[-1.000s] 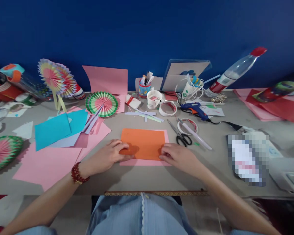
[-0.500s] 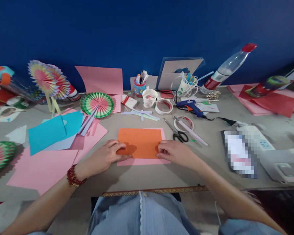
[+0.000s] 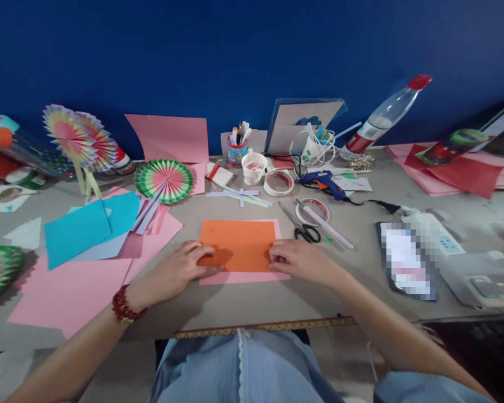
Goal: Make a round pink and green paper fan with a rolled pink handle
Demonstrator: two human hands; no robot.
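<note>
An orange sheet of paper (image 3: 239, 242) lies on a pink sheet (image 3: 243, 276) at the middle of the grey table (image 3: 277, 299). My left hand (image 3: 177, 271) rests at the orange sheet's near left corner, fingers curled and pinching its edge. My right hand (image 3: 299, 258) pinches the sheet's near right corner in the same way. A red bead bracelet (image 3: 124, 305) circles my left wrist.
Scissors (image 3: 300, 225), tape rolls (image 3: 279, 182) and a blue glue gun (image 3: 324, 182) lie behind the sheet. Blue paper (image 3: 84, 224) and pink paper (image 3: 73, 285) sit to the left with paper fans (image 3: 163, 180). A bottle (image 3: 382, 117) leans at the back right.
Both hands stay on the orange sheet's near corners. The view has shifted slightly, so everything sits a little further left and up in the picture.
</note>
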